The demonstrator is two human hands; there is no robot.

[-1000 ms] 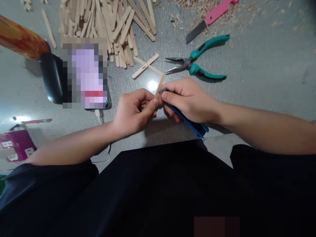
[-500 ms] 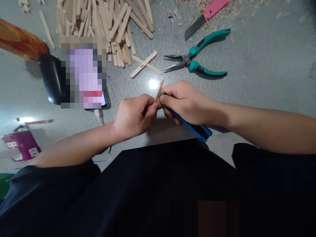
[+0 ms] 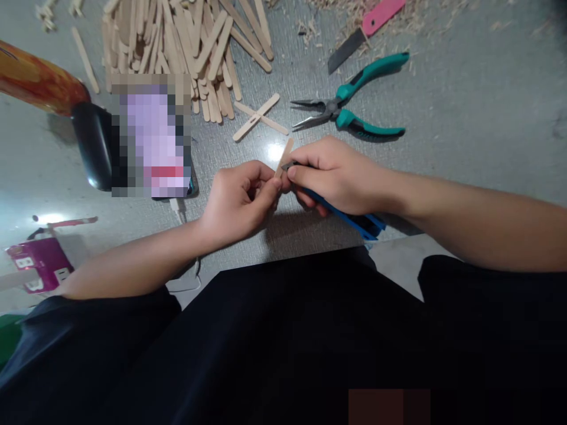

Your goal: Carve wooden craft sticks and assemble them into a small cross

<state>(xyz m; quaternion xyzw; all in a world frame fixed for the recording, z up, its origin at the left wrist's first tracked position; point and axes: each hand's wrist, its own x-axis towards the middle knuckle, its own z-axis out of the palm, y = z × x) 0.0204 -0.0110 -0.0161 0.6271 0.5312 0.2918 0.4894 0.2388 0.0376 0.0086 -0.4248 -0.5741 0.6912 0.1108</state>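
Between thumb and fingers, my left hand (image 3: pixel 243 198) pinches the lower end of a wooden craft stick (image 3: pixel 284 154), which slants up and to the right. My right hand (image 3: pixel 339 177) is wrapped round a blue utility knife (image 3: pixel 349 219). Its short grey blade meets the stick just above my left fingertips. The knife's handle sticks out below my right palm toward the table edge. Two crossed craft sticks (image 3: pixel 264 110) lie just beyond my hands, one with a small slot cut near its middle. My fingers hide the stick's lower end.
Needle-nose pliers (image 3: pixel 349 112) with green handles lie spread beyond my right hand. Behind them are a pink-handled blade (image 3: pixel 376 20) and wood shavings (image 3: pixel 425 15). A large pile of craft sticks (image 3: pixel 177 41) fills the back left, near a phone (image 3: pixel 155 130) on a cable and a dark-capped bottle (image 3: pixel 39 77).
Both hands have shifted slightly upward in view, along with the stick and knife. My left fingers look a little more opened out around the stick. Both grips are kept.
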